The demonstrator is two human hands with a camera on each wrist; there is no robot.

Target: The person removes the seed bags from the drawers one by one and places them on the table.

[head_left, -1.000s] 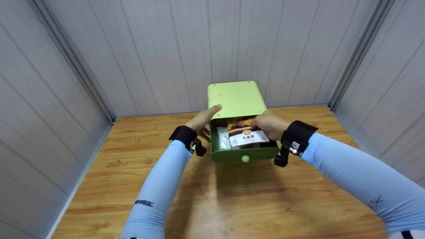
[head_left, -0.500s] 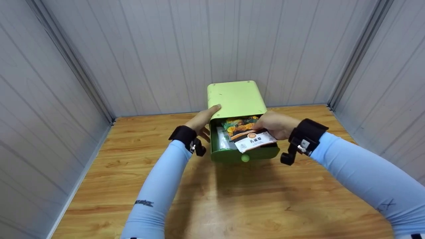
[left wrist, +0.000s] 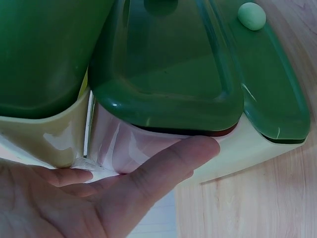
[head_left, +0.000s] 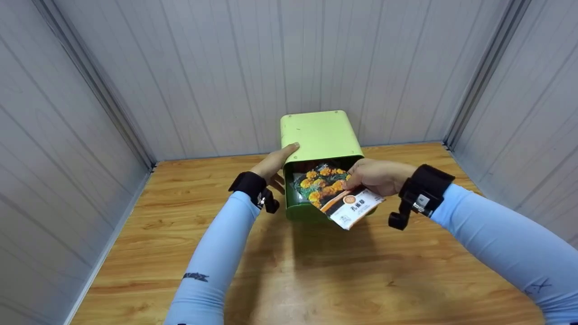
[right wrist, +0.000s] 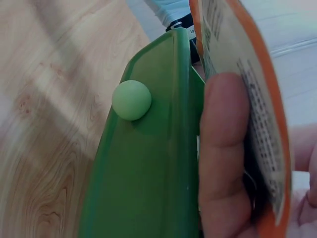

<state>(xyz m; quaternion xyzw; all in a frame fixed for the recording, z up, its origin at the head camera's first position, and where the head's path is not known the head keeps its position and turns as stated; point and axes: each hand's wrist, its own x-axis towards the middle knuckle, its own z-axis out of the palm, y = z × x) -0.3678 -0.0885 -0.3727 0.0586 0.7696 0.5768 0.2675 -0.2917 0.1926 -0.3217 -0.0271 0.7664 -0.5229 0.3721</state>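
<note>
A seed packet (head_left: 336,192) with orange flowers printed on it hangs tilted over the front of a pulled-out dark green drawer (head_left: 300,212). My right hand (head_left: 379,176) pinches its right edge; the right wrist view shows a finger (right wrist: 225,144) against the printed back. The drawer slides from a light green cabinet (head_left: 320,135). My left hand (head_left: 275,164) rests on the cabinet's left front corner, thumb on top. In the left wrist view its fingers (left wrist: 173,158) lie extended along the cabinet side. The packet hides most of the drawer's contents and, in the head view, the knob.
Further green drawer fronts (left wrist: 168,64) sit beneath the pulled-out one. A pale round knob (right wrist: 131,100) sticks out of the drawer front. The wooden tabletop (head_left: 289,280) meets a pale panelled wall (head_left: 226,81) behind the cabinet, with side walls left and right.
My right hand has drawn the seed packet up out of the drawer, toward me and to the right, turning it slantwise. The left hand has stayed on the cabinet.
</note>
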